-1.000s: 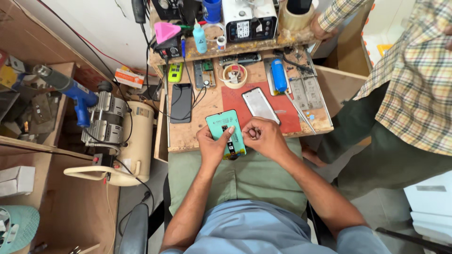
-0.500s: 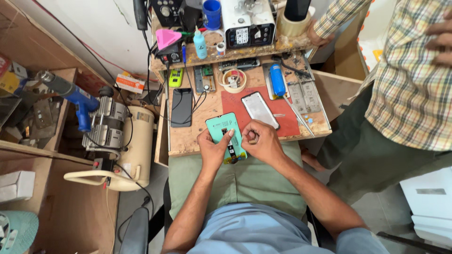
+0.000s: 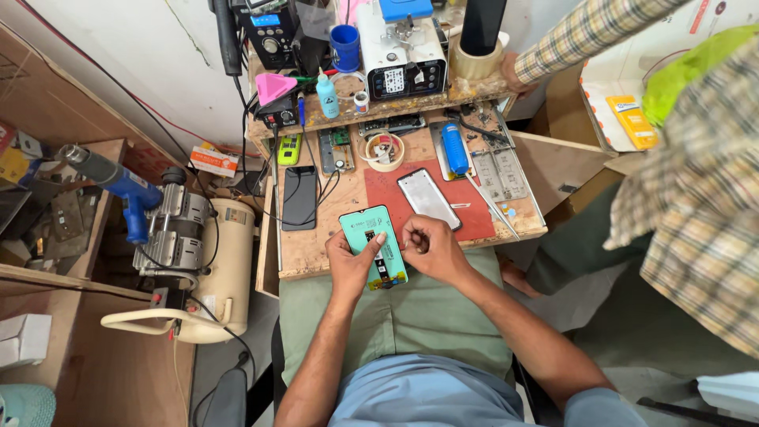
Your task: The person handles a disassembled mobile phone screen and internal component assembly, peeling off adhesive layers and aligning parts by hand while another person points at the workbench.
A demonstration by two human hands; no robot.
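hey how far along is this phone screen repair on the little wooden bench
Apparently done: a green-backed screen panel lies face down on the bench, apart from any phone. In hand: the left hand steadies it while the right hand works beside its dark flex strip. Apparently left: fitting it; a second screen panel waits on the red mat.

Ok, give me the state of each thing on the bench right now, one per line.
green phone panel: lying flat at the bench's front edge, held by both hands
left hand: on the panel, thumb pressing its middle
right hand: curled at the panel's right edge
black phone: flat, screen dark
silver phone: flat on the red mat
tape roll: lying flat
blue cup: upright on the shelf
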